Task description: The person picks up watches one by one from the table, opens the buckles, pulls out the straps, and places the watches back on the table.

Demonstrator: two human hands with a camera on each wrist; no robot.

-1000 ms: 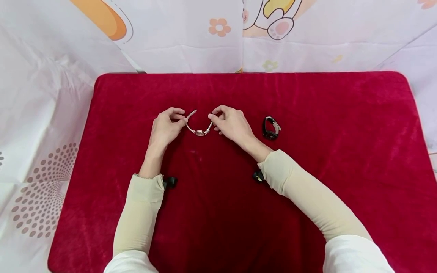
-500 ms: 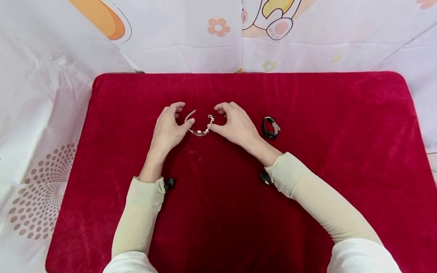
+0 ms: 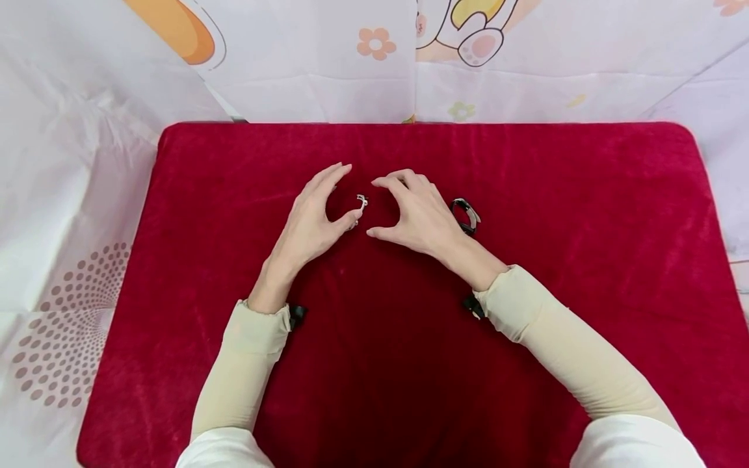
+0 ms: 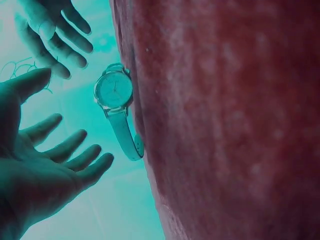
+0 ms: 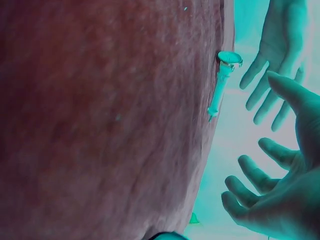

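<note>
A pale backdrop [image 3: 304,71] printed with cartoon figures is seen beyond a red cloth [image 3: 380,364]. On the cloth, between the hands, a light-strapped watch [image 4: 113,92] is stood on its side, shown face-on in the left wrist view. It is partly covered by the left hand [image 3: 311,221] in the head view — fingers straight, thumb parted. The right hand [image 3: 424,218] is held clear of it — fingers loosely bent, thumb spread — and a dark watch [image 3: 468,228] is partly hidden by it.

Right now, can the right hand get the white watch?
Probably yes. The right hand is open, beside the white watch, with nothing seen between them. The left hand is close too, so the hands might bump.
</note>
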